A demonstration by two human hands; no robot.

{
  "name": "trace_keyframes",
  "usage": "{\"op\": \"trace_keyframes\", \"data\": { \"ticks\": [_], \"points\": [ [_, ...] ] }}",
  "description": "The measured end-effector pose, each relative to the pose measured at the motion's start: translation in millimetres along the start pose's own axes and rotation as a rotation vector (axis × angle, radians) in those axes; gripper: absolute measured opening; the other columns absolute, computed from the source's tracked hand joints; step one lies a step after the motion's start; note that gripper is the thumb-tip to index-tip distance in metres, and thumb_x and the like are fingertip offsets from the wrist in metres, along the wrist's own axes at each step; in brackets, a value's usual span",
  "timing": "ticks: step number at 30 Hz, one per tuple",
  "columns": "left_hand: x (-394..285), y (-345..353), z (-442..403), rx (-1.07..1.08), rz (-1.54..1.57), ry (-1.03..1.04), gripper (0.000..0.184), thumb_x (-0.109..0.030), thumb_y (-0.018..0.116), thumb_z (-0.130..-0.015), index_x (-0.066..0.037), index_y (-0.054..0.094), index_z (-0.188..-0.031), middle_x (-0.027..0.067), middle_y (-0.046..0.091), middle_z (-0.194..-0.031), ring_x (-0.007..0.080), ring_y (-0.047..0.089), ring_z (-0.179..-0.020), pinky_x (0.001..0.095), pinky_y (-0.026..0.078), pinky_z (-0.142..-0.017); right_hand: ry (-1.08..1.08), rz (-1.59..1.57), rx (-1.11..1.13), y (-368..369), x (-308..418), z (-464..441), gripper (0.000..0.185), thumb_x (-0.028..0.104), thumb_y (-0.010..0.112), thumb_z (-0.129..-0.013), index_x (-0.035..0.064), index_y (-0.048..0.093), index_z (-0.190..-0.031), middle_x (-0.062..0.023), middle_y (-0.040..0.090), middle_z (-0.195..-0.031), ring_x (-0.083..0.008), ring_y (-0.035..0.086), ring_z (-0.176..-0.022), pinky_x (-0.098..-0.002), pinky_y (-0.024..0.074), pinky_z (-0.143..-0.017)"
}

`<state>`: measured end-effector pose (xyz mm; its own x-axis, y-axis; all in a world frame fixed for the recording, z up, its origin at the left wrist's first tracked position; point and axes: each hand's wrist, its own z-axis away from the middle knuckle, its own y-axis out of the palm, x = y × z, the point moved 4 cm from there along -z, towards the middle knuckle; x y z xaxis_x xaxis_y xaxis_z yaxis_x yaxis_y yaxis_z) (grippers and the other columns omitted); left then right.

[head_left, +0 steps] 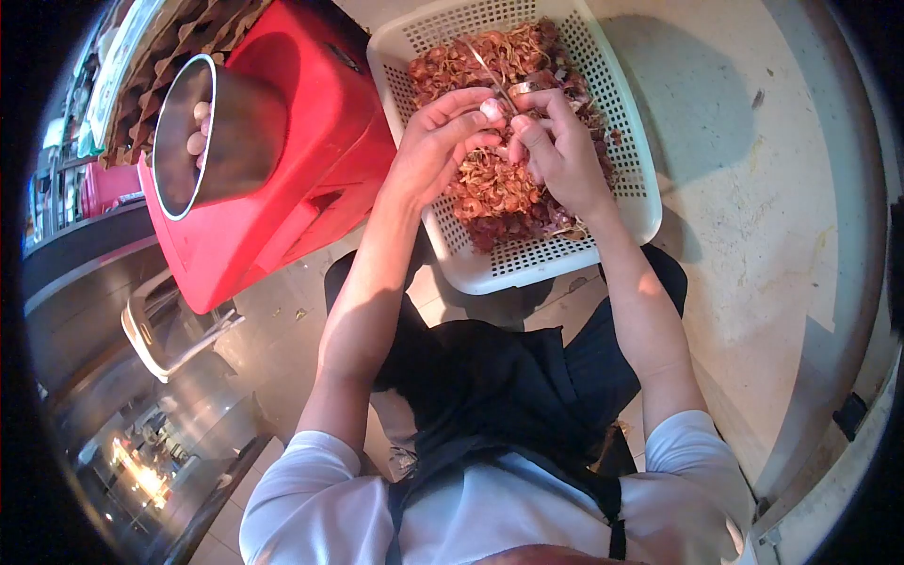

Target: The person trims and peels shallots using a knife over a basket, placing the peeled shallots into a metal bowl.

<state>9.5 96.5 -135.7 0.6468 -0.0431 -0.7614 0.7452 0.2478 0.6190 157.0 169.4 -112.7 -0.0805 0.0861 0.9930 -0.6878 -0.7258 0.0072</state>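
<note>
Bulb (492, 109) looks light, firm, probably slick, best held by its sides: left hand (438, 141) pinching it, right hand (565, 155) clamped on knife (482, 64).

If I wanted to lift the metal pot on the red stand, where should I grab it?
Probably by opposite sides of the rim of the metal pot, one hand each, coming from above: the mouth is round and open, and no handle shows. Keep it level, since small round pieces lie inside.
</note>
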Motion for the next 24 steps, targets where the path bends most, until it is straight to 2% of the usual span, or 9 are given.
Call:
{"op": "trace_keyframes", "data": {
  "ticks": [3, 6, 12, 18, 21, 24],
  "points": [
    [-1, -3, 0, -0.041, -0.014, -0.016, 0.029, -0.003, 0.055, -0.093, 0.003, 0.055, -0.121, 0.0144, 0.065, -0.110, 0.0215, 0.064, -0.100, 0.0323, 0.054, -0.086, -0.060, -0.012, -0.023, -1, -3, -3, 0.025, 0.017, 0.050, -0.098, 0.0039, 0.044, -0.119, -0.0015, 0.057, -0.068, -0.0018, 0.042, -0.049, -0.0166, 0.0337, -0.044],
    [0, -3, 0, -0.023, 0.009, -0.001, 0.028, -0.003, 0.055, -0.093, 0.004, 0.055, -0.121, 0.0145, 0.065, -0.110, 0.0212, 0.064, -0.099, 0.0320, 0.054, -0.086, -0.056, -0.050, 0.053, 3, 2, 0, 0.025, 0.014, 0.055, -0.096, -0.0009, 0.046, -0.115, -0.0093, 0.061, -0.091, -0.0110, 0.061, -0.066, -0.0250, 0.0474, -0.055],
    [0, 0, 0, -0.008, -0.028, 0.003, 0.029, -0.003, 0.053, -0.094, 0.007, 0.053, -0.121, 0.0154, 0.065, -0.109, 0.0212, 0.065, -0.098, 0.0326, 0.054, -0.086, -0.094, -0.023, 0.043, 11, -3, 2, 0.027, 0.013, 0.055, -0.096, -0.0017, 0.044, -0.116, -0.0098, 0.062, -0.093, -0.0118, 0.061, -0.065, -0.0261, 0.0502, -0.058],
    [0, 0, 1, -0.032, -0.034, -0.012, 0.028, -0.003, 0.054, -0.094, 0.007, 0.055, -0.120, 0.0155, 0.065, -0.109, 0.0213, 0.065, -0.096, 0.0323, 0.055, -0.085, -0.104, 0.100, 0.029, 9, 0, 3, 0.022, 0.012, 0.054, -0.096, -0.0015, 0.045, -0.112, -0.0096, 0.063, -0.086, -0.0116, 0.061, -0.065, -0.0257, 0.0494, -0.058],
    [1, -3, 0, -0.016, -0.014, -0.012, 0.027, -0.003, 0.054, -0.094, 0.006, 0.056, -0.119, 0.0151, 0.065, -0.110, 0.0214, 0.065, -0.097, 0.0319, 0.055, -0.085, -0.103, 0.007, 0.011, 9, -2, 2, 0.021, 0.012, 0.055, -0.097, -0.0013, 0.047, -0.111, -0.0085, 0.064, -0.079, -0.0111, 0.060, -0.064, -0.0254, 0.0487, -0.058],
    [-1, 0, 1, -0.020, -0.016, -0.014, 0.027, -0.004, 0.054, -0.094, 0.005, 0.057, -0.119, 0.0148, 0.065, -0.110, 0.0216, 0.065, -0.098, 0.0324, 0.055, -0.084, -0.087, 0.001, -0.009, 4, -4, 1, 0.021, 0.015, 0.055, -0.097, -0.0010, 0.048, -0.110, -0.0087, 0.064, -0.080, -0.0109, 0.060, -0.064, -0.0256, 0.0487, -0.058]
  ]
}}
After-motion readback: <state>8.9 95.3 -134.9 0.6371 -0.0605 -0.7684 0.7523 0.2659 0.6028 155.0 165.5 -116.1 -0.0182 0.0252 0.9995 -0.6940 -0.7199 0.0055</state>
